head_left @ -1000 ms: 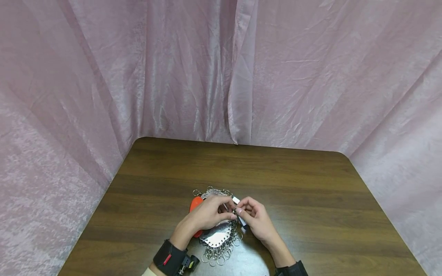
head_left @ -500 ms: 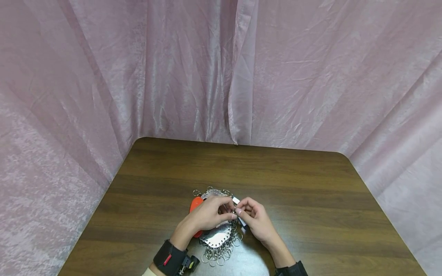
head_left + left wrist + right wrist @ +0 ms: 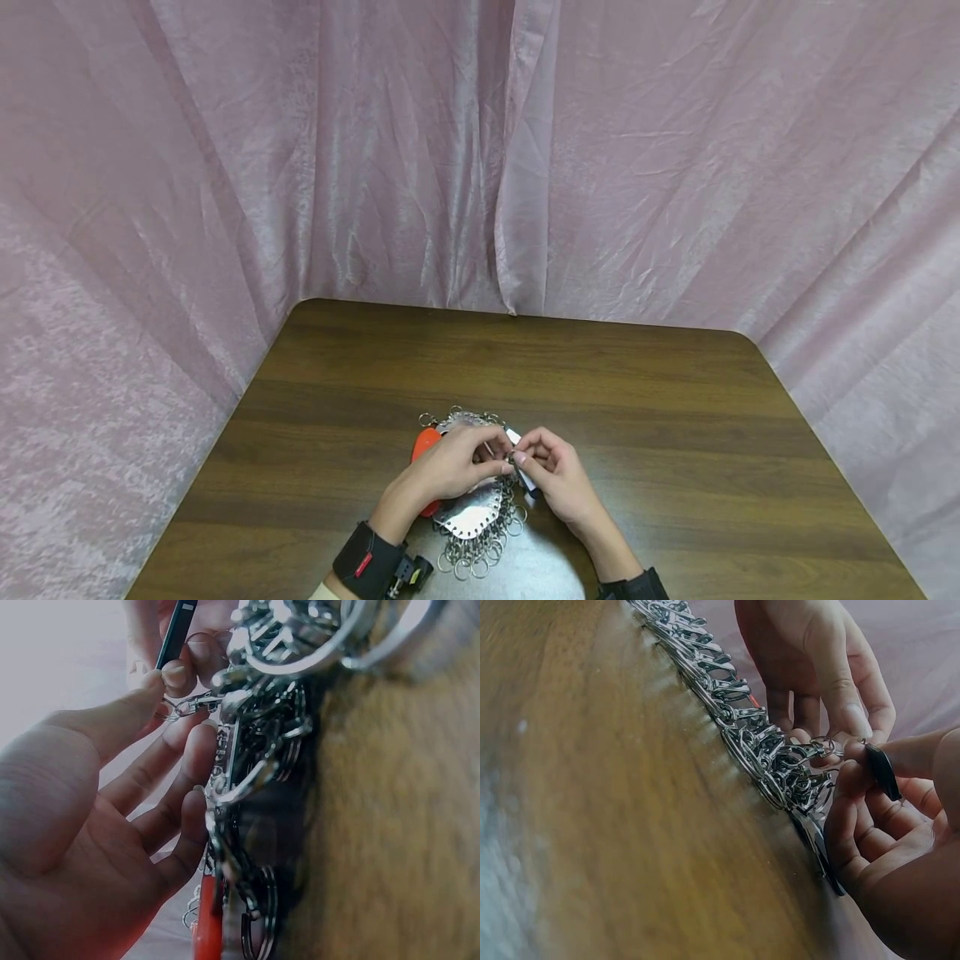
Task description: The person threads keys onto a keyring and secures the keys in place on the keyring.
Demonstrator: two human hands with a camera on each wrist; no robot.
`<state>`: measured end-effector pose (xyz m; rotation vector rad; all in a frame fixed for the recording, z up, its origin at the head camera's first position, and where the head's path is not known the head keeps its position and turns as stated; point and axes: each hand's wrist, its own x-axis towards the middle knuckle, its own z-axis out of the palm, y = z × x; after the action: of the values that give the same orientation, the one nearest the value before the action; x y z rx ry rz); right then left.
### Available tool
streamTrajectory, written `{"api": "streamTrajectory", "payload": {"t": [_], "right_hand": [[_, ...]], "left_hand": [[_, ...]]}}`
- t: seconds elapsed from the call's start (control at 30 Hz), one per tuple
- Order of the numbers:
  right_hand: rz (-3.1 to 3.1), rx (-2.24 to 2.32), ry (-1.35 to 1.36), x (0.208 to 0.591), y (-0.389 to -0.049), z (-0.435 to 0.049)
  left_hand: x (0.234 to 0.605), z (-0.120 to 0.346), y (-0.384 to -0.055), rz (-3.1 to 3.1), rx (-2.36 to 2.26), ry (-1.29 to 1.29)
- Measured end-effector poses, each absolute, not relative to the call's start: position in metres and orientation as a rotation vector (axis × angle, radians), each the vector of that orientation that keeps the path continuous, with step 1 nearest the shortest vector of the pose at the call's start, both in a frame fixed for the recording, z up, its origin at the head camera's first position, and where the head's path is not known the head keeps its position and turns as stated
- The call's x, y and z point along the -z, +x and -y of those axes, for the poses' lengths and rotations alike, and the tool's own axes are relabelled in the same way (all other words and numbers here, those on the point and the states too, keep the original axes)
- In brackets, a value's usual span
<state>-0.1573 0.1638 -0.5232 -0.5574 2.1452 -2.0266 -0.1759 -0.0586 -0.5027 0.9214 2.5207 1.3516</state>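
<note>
A shiny metal plate (image 3: 472, 512), fringed with several key rings on swivel clasps (image 3: 480, 550), lies on the table under my hands. My left hand (image 3: 453, 462) reaches over it and pinches a split key ring (image 3: 176, 710) between thumb and index finger. That ring's clasp (image 3: 804, 750) stays joined to the bunch. Facing it, my right hand (image 3: 558, 479) pinches a small flat black tag (image 3: 883, 772) right at the ring. Whether the tag is threaded on the ring is hidden by the fingertips.
An orange-red oval piece (image 3: 426, 442) sits at the plate's left edge, partly under my left hand. A white strip with a dark end (image 3: 513, 436) lies beneath my right fingers. Pink curtains (image 3: 420, 167) hang behind the wooden table (image 3: 675, 417).
Both hands stay in nearly the same place. At the right thumb the fingertips have shifted slightly, and a dark narrow piece now shows more plainly below them.
</note>
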Motion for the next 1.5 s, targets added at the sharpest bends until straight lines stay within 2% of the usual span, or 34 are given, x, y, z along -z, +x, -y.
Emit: {"api": "streamTrajectory", "payload": {"t": [0.43,0.8,1.5], "right_hand": [[-2.137,2.011,-0.554,0.5233,-0.1582,-0.1655],[-2.127,2.023,-0.550,0.5228,-0.1600,-0.1655],[-2.121,2.007,-0.578,0.5236,-0.1614,-0.1669]], "left_hand": [[0.5029,0.0566,-0.1755,-2.532,-1.329,0.927],[0.5025,0.0545,-0.1765,-2.480,-1.357,0.830],[0.5046,0.0551,-0.1776,-2.518,-1.332,0.865]]}}
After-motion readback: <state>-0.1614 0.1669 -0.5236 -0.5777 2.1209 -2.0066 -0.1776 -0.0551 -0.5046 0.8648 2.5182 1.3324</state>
